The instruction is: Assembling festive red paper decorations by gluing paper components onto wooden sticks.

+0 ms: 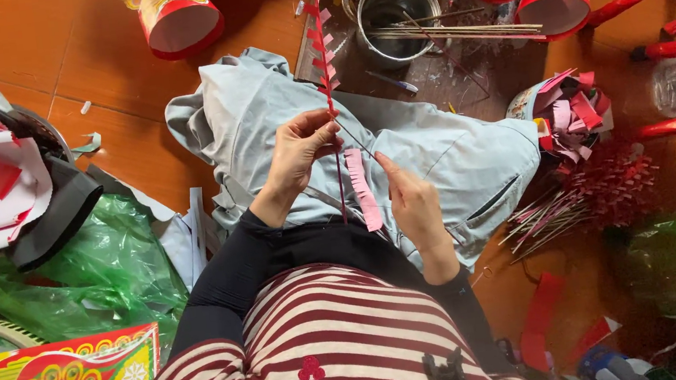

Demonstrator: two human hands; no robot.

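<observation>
The left hand (297,154) pinches a thin stick (328,89) between thumb and fingertips, closed tight on it about halfway up. The stick stands nearly upright over the lap, its upper part wrapped in red and pink fringed paper. The right hand (414,205) sits just beside it, fingers closed on the top of a loose pink paper strip (363,189) that hangs down next to the stick's bare lower part.

Both hands work above a grey cloth (436,153) spread across the knees, whose edges reach the orange floor (83,41) on either side. Just beyond the cloth's far edge stands a metal pot (393,5) with more sticks laid across its rim. To the right a pile of finished sticks (577,205) lies close to the knee. Green plastic bags (101,268) crowd the left side, so open room is mostly the cloth itself.
</observation>
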